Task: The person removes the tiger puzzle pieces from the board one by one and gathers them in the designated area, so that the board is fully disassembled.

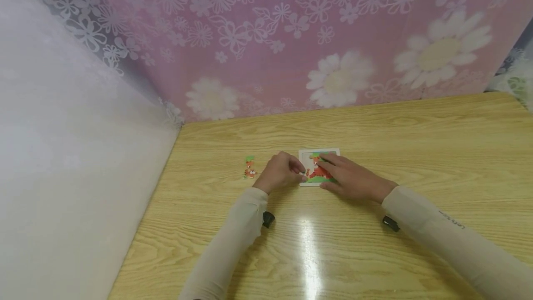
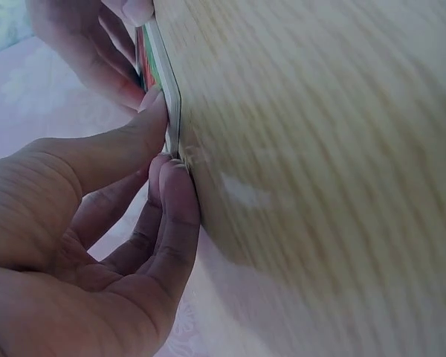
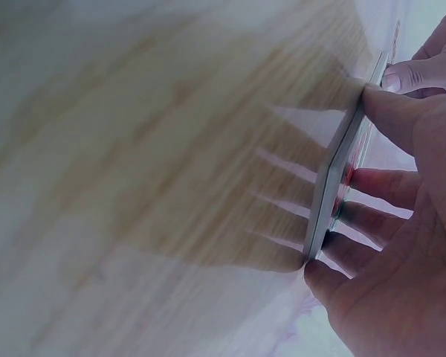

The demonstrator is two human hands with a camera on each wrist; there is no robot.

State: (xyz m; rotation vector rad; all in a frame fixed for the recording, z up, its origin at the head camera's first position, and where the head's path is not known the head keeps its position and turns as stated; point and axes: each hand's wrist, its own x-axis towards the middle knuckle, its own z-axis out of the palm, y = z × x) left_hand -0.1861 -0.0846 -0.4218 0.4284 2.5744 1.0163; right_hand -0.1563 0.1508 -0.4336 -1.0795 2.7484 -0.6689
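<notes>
On the table (image 1: 200, 253), the puzzle frame (image 1: 312, 151) runs longer left-to-right.

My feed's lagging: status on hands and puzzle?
Left hand holds puzzle at left edge. Right hand spread over right side. Loose pieces off left, nothing blocking.

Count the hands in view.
2: left hand at the left edge of the frame, right hand across its right side.

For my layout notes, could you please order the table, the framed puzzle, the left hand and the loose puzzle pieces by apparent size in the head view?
1. Table
2. Left hand and framed puzzle: too alike to rank
3. Loose puzzle pieces, together
</notes>
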